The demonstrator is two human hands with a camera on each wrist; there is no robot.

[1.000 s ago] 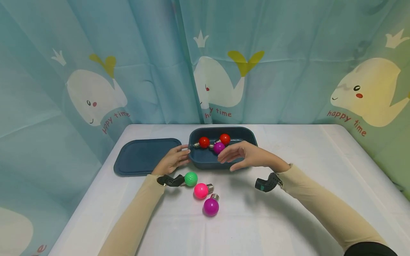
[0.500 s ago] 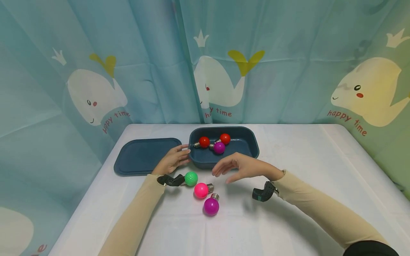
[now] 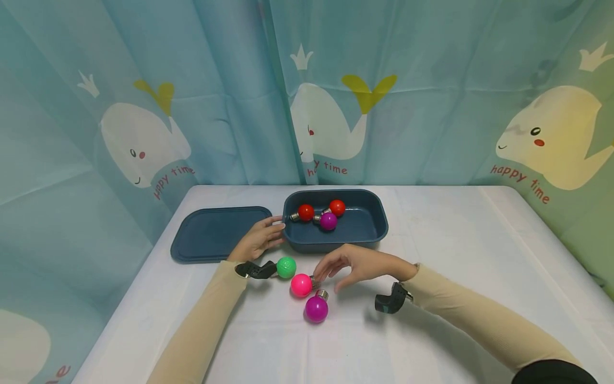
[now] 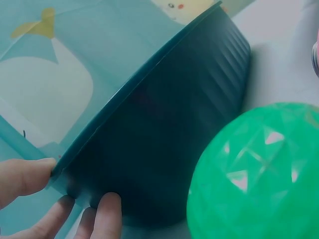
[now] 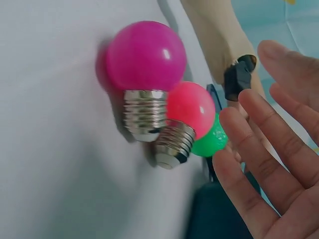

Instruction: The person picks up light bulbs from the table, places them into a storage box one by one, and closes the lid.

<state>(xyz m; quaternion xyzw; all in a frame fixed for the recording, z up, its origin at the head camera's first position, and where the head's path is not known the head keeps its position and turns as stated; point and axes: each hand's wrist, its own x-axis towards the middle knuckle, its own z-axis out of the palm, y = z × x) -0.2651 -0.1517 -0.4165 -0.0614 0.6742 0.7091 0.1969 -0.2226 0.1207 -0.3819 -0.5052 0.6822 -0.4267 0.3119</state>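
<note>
"What's closest to us?"

"A purple bulb (image 3: 316, 309), lying on the white surface (image 3: 360, 352). Its metal end points to the far side. Just past it, a bit to the left, is a pink bulb (image 3: 301, 285)."

"Whose hand is by the pink one?"

"That's the person's right hand (image 3: 357, 264), just to its right. The fingers are wide apart and hold nothing."

"Does it touch the pink bulb?"

"No. The right wrist view shows a gap."

"And farther left?"

"A green bulb (image 3: 286, 268), near the little black camera (image 3: 259, 270) on the left wrist."

"What about the left hand (image 3: 261, 240)?"

"It touches the left side of a dark blue box (image 3: 307, 247). Its fingers are almost straight, with their tips on the box."

"What's that flat thing?"

"A lid (image 3: 211, 234). It lies on the surface, left of the box."

"Anything inside the box?"

"Three bulbs! A second purple bulb (image 3: 328, 221) is nearest. A bit farther are the left red bulb (image 3: 305, 213) and the right red bulb (image 3: 337, 208)."

"And at the very far end?"

"A blue curtain (image 3: 422, 133) with whales (image 3: 331, 128) on it."
</note>
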